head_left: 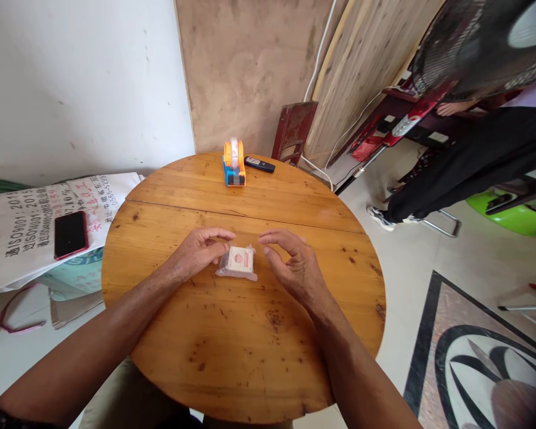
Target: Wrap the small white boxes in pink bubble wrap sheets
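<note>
I see the packet (pixel 241 260) already wrapped, my left grip (pixel 204 250) and right grip (pixel 296 262) half open and empty beside it.

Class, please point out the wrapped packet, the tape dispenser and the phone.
wrapped packet (pixel 240 260), head view: its printed face
tape dispenser (pixel 234 158), head view: its tape roll
phone (pixel 70 234), head view: its dark screen

And the fan (pixel 469 53) runs off the top right corner, blurred, the person (pixel 460 161) behind it cropped too! Packet (pixel 241 257) too finely printed to read; whether the left hand (pixel 200 251) touches it, can't tell. Sack (pixel 2 256) cut by the left edge.
</note>
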Demonstrator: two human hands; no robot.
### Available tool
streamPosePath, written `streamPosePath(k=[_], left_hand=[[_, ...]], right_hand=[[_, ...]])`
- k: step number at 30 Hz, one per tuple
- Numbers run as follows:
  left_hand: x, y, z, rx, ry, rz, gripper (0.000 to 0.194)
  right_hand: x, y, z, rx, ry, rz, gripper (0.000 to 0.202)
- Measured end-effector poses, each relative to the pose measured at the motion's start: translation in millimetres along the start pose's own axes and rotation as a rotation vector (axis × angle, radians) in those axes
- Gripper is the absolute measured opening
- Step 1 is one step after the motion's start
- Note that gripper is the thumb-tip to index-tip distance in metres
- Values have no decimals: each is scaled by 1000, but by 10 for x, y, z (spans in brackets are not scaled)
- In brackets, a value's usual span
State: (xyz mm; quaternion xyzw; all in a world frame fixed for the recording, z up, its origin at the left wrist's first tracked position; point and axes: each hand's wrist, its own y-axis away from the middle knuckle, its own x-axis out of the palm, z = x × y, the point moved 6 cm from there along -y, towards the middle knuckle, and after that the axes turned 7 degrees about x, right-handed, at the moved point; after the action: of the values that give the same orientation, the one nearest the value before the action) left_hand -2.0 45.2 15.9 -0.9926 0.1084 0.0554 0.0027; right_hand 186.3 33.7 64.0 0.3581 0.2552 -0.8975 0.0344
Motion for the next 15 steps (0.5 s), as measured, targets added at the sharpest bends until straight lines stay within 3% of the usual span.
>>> streamPosePath(k=[5,10,12,15], left_hand=[[-18,11,-14,-35,-9,-18,43],[51,9,42,-54,70,63,48],[76,4,77,-60,87,82,48],[105,-2,98,-53,118,98,47]], right_hand=[[54,11,-25,83,-34,139,26],[153,82,18,74,-79,413,71],[208,106,8,44,-41,434,77],[282,120,-28,3,5,390,70]])
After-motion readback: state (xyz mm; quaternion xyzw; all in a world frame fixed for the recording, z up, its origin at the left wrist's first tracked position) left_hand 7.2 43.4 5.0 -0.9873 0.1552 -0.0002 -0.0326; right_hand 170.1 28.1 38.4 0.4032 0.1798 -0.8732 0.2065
